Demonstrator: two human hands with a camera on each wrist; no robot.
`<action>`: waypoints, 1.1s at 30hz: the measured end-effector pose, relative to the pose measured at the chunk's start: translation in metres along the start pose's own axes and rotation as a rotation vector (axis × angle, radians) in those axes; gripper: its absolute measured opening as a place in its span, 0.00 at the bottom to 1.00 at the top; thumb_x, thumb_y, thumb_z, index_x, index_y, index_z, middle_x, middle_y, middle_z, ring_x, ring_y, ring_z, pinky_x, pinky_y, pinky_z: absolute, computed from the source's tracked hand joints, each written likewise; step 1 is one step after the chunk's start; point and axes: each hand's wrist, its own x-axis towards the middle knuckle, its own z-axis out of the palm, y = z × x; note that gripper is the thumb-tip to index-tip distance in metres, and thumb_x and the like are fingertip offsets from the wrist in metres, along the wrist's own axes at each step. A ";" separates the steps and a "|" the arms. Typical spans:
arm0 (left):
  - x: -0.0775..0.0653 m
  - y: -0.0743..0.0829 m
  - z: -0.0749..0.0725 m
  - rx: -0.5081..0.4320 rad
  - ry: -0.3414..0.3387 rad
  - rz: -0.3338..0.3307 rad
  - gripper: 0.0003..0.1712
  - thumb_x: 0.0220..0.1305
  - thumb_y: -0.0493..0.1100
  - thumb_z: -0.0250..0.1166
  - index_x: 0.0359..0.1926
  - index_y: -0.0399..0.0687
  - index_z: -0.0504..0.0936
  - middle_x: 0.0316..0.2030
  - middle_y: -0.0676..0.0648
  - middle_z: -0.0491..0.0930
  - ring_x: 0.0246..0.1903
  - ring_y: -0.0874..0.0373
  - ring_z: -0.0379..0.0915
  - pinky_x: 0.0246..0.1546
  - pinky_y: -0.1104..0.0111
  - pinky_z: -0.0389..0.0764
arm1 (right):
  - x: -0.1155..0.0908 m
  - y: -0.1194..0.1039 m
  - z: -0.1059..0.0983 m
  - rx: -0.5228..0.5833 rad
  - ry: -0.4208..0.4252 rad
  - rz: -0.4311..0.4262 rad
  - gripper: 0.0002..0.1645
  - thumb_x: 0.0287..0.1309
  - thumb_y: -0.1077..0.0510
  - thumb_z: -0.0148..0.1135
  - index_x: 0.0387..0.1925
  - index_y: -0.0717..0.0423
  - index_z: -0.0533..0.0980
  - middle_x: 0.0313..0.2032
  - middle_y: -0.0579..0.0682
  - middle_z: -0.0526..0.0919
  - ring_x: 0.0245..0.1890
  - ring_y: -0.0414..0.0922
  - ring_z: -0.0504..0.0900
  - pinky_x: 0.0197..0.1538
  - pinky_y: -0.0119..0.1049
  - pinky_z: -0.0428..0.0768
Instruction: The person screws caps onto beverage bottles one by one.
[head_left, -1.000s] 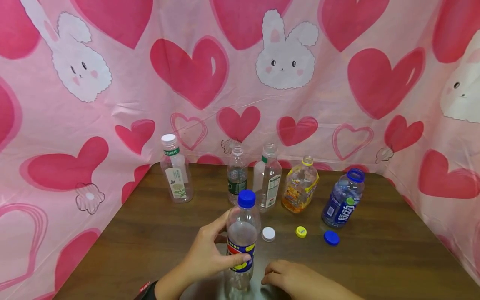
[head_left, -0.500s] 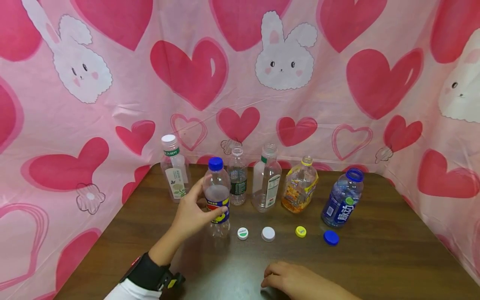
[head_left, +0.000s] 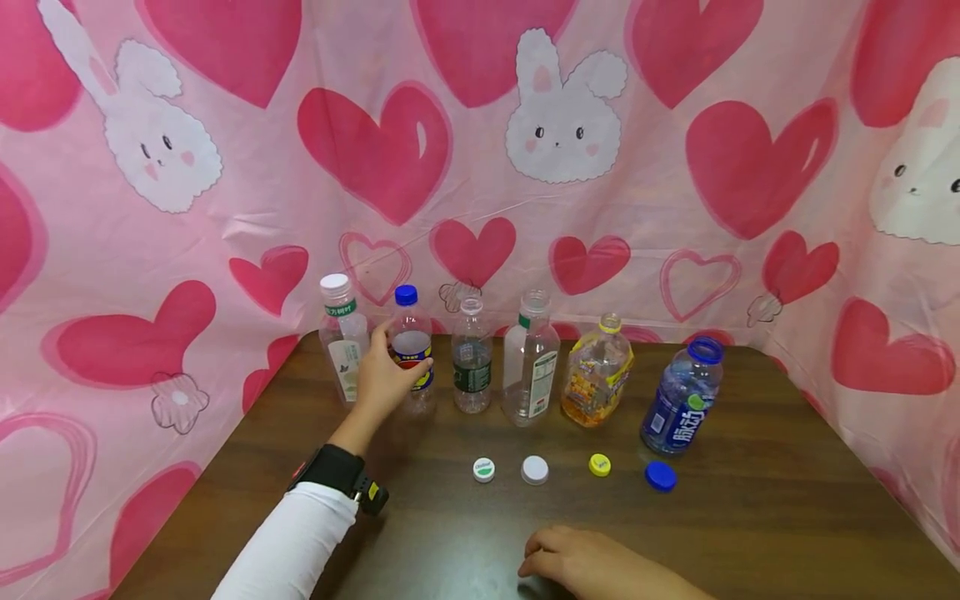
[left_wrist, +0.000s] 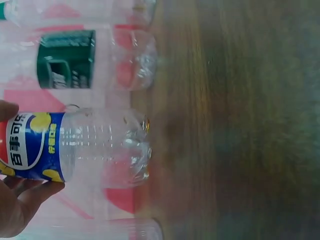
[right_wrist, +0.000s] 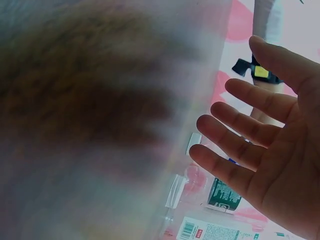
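At the back left of the table, my left hand (head_left: 381, 379) grips a clear plastic soda bottle (head_left: 412, 340) with a blue cap and a blue-and-yellow label. Thumb and fingers wrap the label (left_wrist: 37, 145) in the left wrist view. The bottle stands upright, its base at or very near the tabletop; contact is hard to tell. On its left is a bottle with a white cap (head_left: 334, 284); on its right, an uncapped bottle with a dark green label (head_left: 472, 377). My right hand (head_left: 577, 557) lies near the front edge, holding nothing; its fingers (right_wrist: 235, 127) are relaxed and spread.
Further right in the row stand an uncapped clear bottle (head_left: 529, 367), a yellow-patterned bottle (head_left: 596, 379) and a blue-labelled bottle (head_left: 681, 400). In front lie two white caps, one with green print (head_left: 483, 470) and one plain (head_left: 535, 470), a yellow cap (head_left: 599, 465) and a blue cap (head_left: 661, 476).
My left hand has carried the blue-capped soda bottle from the front middle back and left, into the row. The green-printed white cap has come into sight. My right hand has stayed put.
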 end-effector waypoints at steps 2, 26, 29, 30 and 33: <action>0.005 -0.004 0.005 0.008 0.024 -0.017 0.48 0.54 0.47 0.75 0.69 0.45 0.56 0.60 0.34 0.71 0.59 0.37 0.70 0.56 0.45 0.73 | 0.001 0.000 0.001 -0.014 0.001 -0.013 0.16 0.65 0.49 0.61 0.52 0.49 0.79 0.48 0.41 0.76 0.45 0.31 0.74 0.43 0.22 0.75; 0.010 -0.023 0.030 0.060 0.097 -0.105 0.64 0.52 0.47 0.76 0.75 0.37 0.40 0.69 0.30 0.57 0.67 0.35 0.57 0.67 0.46 0.58 | 0.004 -0.005 0.001 -0.009 -0.010 -0.002 0.17 0.67 0.49 0.60 0.53 0.49 0.78 0.50 0.42 0.76 0.46 0.31 0.73 0.46 0.21 0.75; 0.001 -0.019 0.032 0.060 0.074 -0.092 0.69 0.51 0.48 0.77 0.75 0.36 0.35 0.72 0.28 0.48 0.70 0.34 0.49 0.68 0.45 0.54 | 0.003 0.004 0.009 0.011 -0.020 -0.001 0.18 0.68 0.48 0.57 0.55 0.48 0.77 0.51 0.42 0.75 0.47 0.32 0.74 0.46 0.24 0.76; -0.004 -0.018 0.032 0.061 0.074 -0.087 0.69 0.51 0.48 0.77 0.75 0.35 0.34 0.72 0.29 0.45 0.71 0.34 0.46 0.69 0.45 0.52 | 0.002 0.005 0.011 0.027 -0.027 0.003 0.18 0.68 0.48 0.57 0.56 0.48 0.76 0.51 0.42 0.75 0.47 0.32 0.73 0.47 0.24 0.76; -0.019 -0.013 0.036 0.058 0.126 -0.050 0.67 0.49 0.45 0.78 0.75 0.34 0.39 0.72 0.29 0.46 0.71 0.35 0.46 0.69 0.45 0.52 | 0.002 0.003 0.009 0.025 -0.020 -0.010 0.18 0.68 0.48 0.58 0.55 0.49 0.77 0.51 0.42 0.75 0.48 0.32 0.74 0.48 0.24 0.76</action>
